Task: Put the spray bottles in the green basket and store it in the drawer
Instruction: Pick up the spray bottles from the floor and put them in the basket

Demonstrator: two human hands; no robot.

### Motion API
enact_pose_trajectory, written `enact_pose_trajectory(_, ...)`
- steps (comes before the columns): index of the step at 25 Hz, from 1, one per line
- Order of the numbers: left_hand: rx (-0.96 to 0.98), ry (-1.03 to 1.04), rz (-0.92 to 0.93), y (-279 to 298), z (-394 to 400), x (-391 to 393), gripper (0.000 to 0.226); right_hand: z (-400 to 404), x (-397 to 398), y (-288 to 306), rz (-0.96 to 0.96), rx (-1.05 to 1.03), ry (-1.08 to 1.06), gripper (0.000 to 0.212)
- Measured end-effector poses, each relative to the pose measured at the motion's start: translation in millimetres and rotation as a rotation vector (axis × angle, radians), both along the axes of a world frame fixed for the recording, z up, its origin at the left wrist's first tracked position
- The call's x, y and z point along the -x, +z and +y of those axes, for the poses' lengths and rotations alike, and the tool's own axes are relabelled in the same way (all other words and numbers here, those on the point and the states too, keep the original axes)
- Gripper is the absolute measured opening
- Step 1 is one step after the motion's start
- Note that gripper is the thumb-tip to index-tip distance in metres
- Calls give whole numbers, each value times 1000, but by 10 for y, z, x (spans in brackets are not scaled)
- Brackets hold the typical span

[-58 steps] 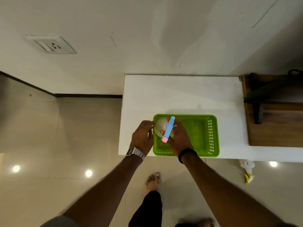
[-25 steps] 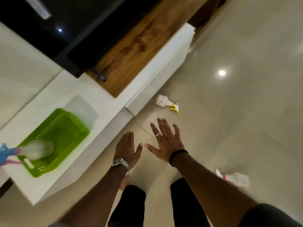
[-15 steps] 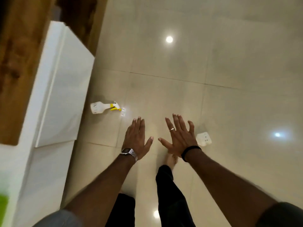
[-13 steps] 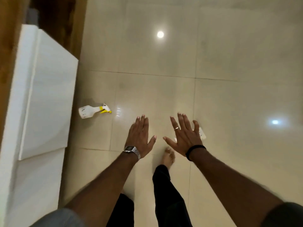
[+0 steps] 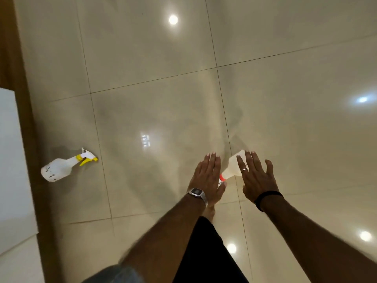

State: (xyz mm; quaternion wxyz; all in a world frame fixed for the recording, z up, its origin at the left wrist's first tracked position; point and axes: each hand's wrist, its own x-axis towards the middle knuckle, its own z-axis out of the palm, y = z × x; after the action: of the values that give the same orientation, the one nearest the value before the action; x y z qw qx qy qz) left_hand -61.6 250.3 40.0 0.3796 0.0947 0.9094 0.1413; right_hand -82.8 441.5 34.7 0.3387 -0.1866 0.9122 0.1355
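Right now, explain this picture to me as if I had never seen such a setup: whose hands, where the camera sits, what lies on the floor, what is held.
The picture comes from a camera worn on a person's head, looking down. The left hand, with a wristwatch, and the right hand, with a black band, are spread open above a glossy tiled floor. Neither has a grip on anything. Between them lies a pale spray bottle with a red collar, partly hidden. Further left lies a white spray bottle with a yellow trigger, beside a white cabinet.
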Motion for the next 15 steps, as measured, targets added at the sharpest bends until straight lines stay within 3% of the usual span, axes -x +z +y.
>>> enact_pose_trajectory(8, -2, -9, -71, -978, 71, -230, 88, -105, 94, -978, -64, -79, 132, 110)
enact_pose_trajectory(12, -12, 25, -115, -966, -58, -303, 91, -93, 96, -998, -116, -87, -12, 87)
enact_pose_trajectory(15, -13, 243, -174, -694, -172, -282, 96, -169, 38, -771, -128, 19, -319, 72)
